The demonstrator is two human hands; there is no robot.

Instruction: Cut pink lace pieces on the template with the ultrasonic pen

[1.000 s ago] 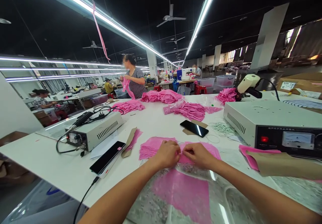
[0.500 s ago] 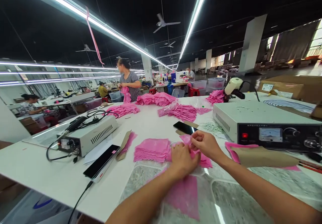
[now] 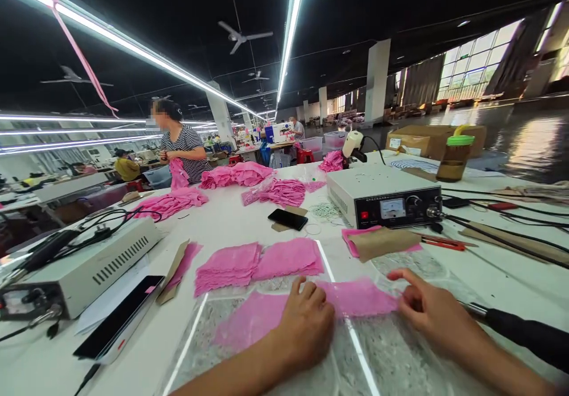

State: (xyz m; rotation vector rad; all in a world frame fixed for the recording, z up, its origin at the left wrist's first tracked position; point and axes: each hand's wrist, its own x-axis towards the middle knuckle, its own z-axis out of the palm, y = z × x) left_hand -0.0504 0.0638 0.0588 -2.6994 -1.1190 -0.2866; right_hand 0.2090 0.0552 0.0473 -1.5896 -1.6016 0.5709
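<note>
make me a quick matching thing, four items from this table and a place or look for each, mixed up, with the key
1. pink strip
2. bottle
3. smaller phone
4. machine box on the right

A. on a brown card
B. between the left hand and the right hand
C. black front panel
D. green lid

Pairs: 1-B, 2-D, 3-A, 4-C

White worktable (image 3: 231,218) | on it: marbled sheet (image 3: 395,354) | two pink fabric stacks (image 3: 227,264) | loose pink fabric heaps (image 3: 171,201) | metered control box (image 3: 380,184) | green-lidded bottle (image 3: 453,162)
</note>
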